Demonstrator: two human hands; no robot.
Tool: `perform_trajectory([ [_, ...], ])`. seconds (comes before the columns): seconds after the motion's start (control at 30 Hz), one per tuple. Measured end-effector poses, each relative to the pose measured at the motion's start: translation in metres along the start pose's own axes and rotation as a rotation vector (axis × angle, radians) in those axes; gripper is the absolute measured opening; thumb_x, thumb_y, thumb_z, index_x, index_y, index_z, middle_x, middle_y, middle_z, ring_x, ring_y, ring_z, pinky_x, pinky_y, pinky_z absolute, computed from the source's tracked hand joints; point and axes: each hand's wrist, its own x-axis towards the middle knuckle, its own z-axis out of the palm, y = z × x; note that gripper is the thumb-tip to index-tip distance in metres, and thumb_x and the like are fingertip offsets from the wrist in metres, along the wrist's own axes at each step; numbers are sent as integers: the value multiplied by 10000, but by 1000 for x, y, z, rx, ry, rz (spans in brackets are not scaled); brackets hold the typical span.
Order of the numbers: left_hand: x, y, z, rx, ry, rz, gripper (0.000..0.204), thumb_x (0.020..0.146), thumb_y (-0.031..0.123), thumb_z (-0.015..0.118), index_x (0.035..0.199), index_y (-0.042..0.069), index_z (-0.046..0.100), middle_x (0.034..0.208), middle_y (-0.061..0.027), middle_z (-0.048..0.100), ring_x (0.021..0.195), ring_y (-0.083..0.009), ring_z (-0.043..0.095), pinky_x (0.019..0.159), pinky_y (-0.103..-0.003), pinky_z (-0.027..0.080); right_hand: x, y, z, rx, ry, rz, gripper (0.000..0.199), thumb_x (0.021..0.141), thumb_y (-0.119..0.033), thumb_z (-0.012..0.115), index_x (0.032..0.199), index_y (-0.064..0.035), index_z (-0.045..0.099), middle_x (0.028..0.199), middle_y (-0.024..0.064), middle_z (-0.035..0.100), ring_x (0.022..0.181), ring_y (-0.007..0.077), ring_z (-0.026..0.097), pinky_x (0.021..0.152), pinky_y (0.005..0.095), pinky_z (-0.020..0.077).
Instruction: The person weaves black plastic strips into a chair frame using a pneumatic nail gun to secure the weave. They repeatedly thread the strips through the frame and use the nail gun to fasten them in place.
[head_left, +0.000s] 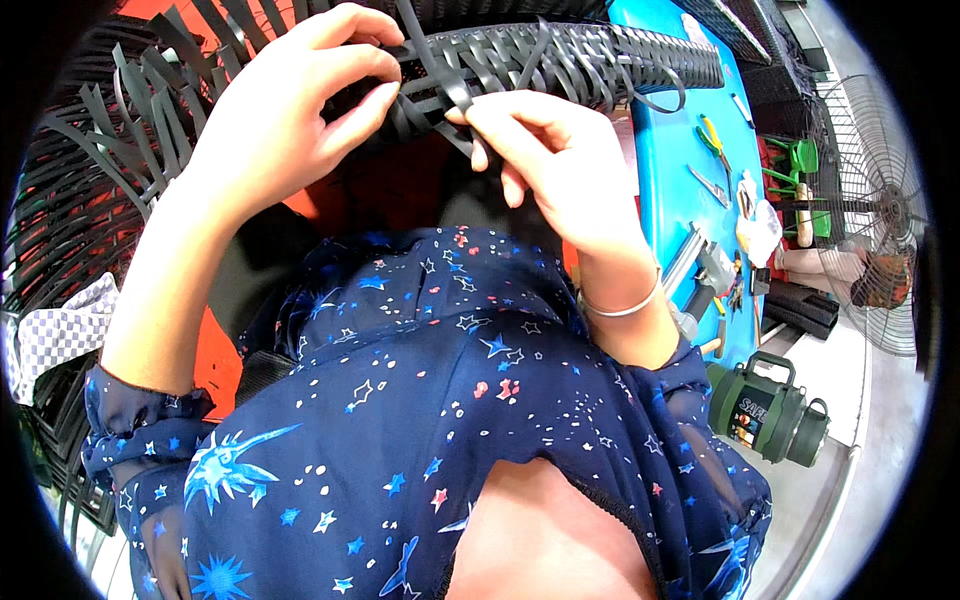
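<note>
A long woven piece of flat black plastic strips (590,60) stretches from between my hands to the upper right. My right hand (550,150) pinches a black strip (440,65) at its near edge, thumb and forefinger together, the other fingers loosely bent. Bent at the weave's left end, my left hand (310,100) has its thumb and forefinger tips close together on what looks like a thin black strip. Dark strips behind these fingertips partly hide that grip. Loose strip ends (160,100) fan out left of the left hand.
On the right, a blue table (665,190) carries yellow-green-handled pliers (713,138), scissors (708,187) and a grey metal tool (705,265). Below it stands a green jug (760,410). A large fan (885,205) is at far right; a checked cloth (65,325) hangs at left.
</note>
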Motion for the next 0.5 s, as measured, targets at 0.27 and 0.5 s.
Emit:
perform_trajectory([
  [0.27, -1, -7, 8, -17, 73, -19, 136, 949, 114, 684, 1037, 11, 675, 1175, -112, 680, 1112, -301, 673, 974, -383, 525, 27, 3, 17, -262, 185, -348, 173, 920, -188, 738, 955, -21, 764, 674, 72, 673, 583, 128, 606, 593, 289, 496],
  [0.5, 7, -6, 8, 113, 60, -109, 201, 912, 120, 726, 1082, 18, 693, 1069, -133, 696, 1028, -300, 698, 922, -377, 543, 29, 12, 22, -335, 232, -359, 186, 881, -216, 758, 823, -41, 737, 660, 108, 663, 597, 267, 658, 600, 359, 518],
])
